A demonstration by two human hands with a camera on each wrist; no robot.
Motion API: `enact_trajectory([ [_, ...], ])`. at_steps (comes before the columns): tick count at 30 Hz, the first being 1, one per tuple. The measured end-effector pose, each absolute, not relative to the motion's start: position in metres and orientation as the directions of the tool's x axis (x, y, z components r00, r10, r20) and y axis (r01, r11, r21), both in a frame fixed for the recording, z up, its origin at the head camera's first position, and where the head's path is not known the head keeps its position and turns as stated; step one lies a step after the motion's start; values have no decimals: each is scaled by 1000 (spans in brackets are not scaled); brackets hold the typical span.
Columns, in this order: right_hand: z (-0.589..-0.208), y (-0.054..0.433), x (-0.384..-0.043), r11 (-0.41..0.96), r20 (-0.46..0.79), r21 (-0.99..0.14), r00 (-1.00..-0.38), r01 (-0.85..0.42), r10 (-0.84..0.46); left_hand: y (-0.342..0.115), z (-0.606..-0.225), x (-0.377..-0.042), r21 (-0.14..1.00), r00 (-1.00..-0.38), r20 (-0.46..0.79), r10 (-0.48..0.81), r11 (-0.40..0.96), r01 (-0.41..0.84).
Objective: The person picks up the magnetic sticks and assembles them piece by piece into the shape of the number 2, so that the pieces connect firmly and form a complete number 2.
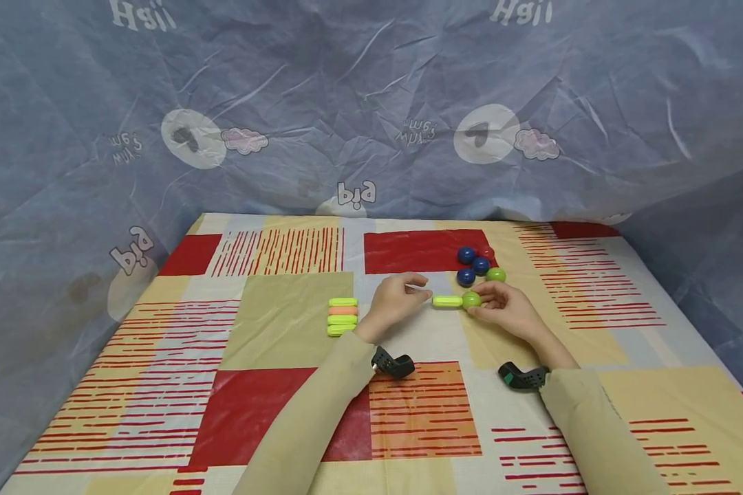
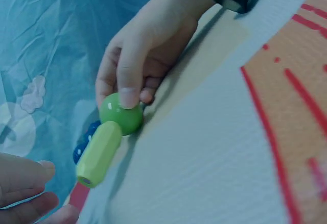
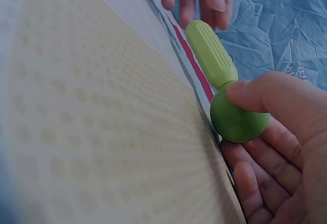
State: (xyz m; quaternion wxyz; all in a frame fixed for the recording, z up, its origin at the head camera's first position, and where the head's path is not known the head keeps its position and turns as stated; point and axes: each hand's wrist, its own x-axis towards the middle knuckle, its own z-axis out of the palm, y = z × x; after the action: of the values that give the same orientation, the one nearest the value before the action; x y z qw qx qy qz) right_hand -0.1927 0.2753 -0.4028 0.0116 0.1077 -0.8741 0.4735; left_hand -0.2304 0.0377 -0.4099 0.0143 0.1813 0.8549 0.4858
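Observation:
My right hand (image 1: 509,311) pinches a green ball (image 3: 239,118) between thumb and fingers. A ridged yellow-green rod (image 2: 99,155) is joined to that ball and points left toward my other hand. In the right wrist view the ball sits under the thumb, and the rod (image 3: 212,53) sticks out past it. Close to the rod's free end is my left hand (image 1: 397,302), fingers relaxed and bent a little, with nothing held. A small gap shows between its fingertips and the rod in the left wrist view.
Left of my left hand, several short rods lie stacked side by side, yellow-green ones (image 1: 342,320) and an orange one (image 1: 343,311). Beyond my right hand are three blue balls (image 1: 466,277), a red ball (image 1: 487,253) and another green ball (image 1: 496,274). A blue cloth (image 1: 359,103) hangs behind the table.

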Motion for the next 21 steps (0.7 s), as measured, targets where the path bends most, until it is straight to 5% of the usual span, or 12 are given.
enact_trajectory([
  [21, -436, 293, -210, 495, 165, -835, -968, -240, -191, 78, -386, -282, 770, -863, 152, 482, 490, 409],
])
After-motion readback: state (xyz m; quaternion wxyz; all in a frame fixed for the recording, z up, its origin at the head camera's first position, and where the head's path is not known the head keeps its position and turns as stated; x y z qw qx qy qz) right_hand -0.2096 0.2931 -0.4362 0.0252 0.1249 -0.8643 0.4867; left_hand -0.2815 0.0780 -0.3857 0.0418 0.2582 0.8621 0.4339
